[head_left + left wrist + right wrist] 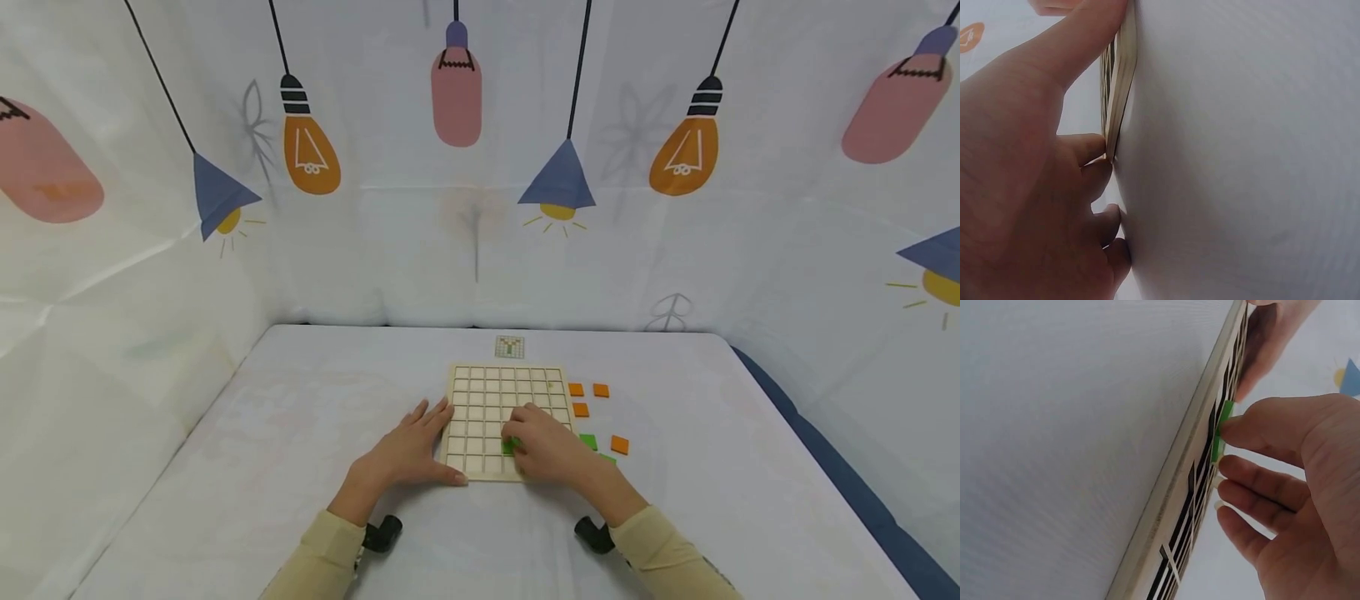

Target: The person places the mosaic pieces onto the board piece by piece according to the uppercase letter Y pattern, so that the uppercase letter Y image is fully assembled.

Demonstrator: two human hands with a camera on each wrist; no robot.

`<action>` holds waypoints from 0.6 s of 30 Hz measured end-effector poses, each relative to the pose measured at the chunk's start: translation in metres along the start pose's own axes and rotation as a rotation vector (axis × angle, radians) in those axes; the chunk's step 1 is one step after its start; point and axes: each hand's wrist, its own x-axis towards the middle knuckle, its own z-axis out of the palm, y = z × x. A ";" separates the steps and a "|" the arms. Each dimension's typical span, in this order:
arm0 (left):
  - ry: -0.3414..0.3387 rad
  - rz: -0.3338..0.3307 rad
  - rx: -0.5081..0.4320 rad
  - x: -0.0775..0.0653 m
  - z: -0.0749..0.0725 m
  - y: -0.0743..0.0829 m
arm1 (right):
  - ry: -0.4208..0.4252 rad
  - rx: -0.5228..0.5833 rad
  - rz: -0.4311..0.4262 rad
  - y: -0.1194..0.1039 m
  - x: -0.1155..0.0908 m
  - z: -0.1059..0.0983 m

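A pale wooden grid board [480,417] lies flat on the table, ruled into square cells. My left hand [408,446] rests at its left side with fingers spread; the thumb reaches to the near left corner. In the left wrist view fingertips [1094,150] touch the board's edge [1124,75]. Over the near middle of the board, my right hand [551,446] pinches a green square tile [508,447]. The right wrist view shows the thumb against this green tile [1222,428], which is tilted or seen edge-on at the grid; I cannot tell which.
Orange square tiles [601,390] lie to the right of the board, another orange tile [619,444] nearer me. Green tiles [588,442] sit beside the right wrist, partly covered. Beyond the board lies a small pattern card [510,347]. A lamp-printed curtain [480,250] hangs behind the table.
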 end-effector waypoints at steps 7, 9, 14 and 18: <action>-0.007 -0.003 0.016 0.001 -0.001 0.000 | 0.011 0.000 -0.015 -0.001 0.001 0.001; -0.005 -0.004 0.014 0.001 -0.001 -0.001 | 0.014 -0.001 -0.017 -0.002 0.001 0.000; -0.002 0.001 0.000 0.001 -0.001 -0.001 | 0.014 -0.014 -0.009 -0.005 0.003 0.000; 0.000 0.007 -0.012 0.000 0.000 0.000 | 0.005 -0.014 0.007 -0.006 0.003 0.001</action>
